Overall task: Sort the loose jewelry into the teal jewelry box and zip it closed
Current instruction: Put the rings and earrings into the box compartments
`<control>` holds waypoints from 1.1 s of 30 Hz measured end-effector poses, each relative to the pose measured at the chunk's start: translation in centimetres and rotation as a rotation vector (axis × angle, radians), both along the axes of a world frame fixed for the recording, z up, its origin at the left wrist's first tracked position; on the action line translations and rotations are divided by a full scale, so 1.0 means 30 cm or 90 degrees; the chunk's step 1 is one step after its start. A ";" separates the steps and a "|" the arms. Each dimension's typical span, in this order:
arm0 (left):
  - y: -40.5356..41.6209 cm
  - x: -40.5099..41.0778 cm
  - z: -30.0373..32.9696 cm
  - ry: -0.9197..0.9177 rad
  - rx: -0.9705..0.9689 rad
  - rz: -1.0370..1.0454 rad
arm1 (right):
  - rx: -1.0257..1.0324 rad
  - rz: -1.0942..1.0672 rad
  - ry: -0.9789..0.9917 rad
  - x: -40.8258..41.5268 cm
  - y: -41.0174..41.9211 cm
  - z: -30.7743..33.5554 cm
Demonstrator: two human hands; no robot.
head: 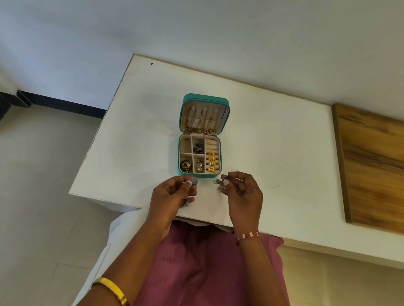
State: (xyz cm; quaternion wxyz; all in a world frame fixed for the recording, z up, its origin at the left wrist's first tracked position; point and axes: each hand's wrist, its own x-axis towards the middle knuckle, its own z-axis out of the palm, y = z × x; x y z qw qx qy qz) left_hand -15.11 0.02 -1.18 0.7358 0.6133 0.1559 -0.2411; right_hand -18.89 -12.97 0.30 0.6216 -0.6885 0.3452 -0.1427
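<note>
Each grip pinches a small silver piece: left hand (173,195), right hand (241,196). The open box (177,168) lies just above them in frame, nearer the left.

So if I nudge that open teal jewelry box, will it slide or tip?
The jewelry box probably slides: its tray lies flat on the smooth white table. The upright lid might flop shut or swing its hanging chains.

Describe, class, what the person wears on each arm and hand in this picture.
Both forearms are bare, no sleeves showing. The left arm carries a plain gold bangle. The right wrist has a thin red-and-white bracelet. Fingernails on the left hand and right hand look painted pale.
</note>
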 end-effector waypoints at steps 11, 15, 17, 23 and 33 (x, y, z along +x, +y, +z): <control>0.047 0.048 -0.003 0.139 -0.249 0.151 | 0.127 0.046 -0.104 0.189 0.057 0.156; 0.045 0.052 -0.007 0.147 -0.252 0.161 | 0.074 0.073 -0.061 0.287 0.078 0.135; 0.044 0.054 -0.009 0.149 -0.253 0.168 | 0.013 0.078 -0.020 0.323 0.084 0.108; 0.045 0.056 -0.014 0.150 -0.252 0.175 | -0.133 0.163 0.068 0.358 0.099 0.051; 0.044 0.053 -0.010 0.146 -0.248 0.175 | -0.219 0.193 0.086 0.320 0.085 0.057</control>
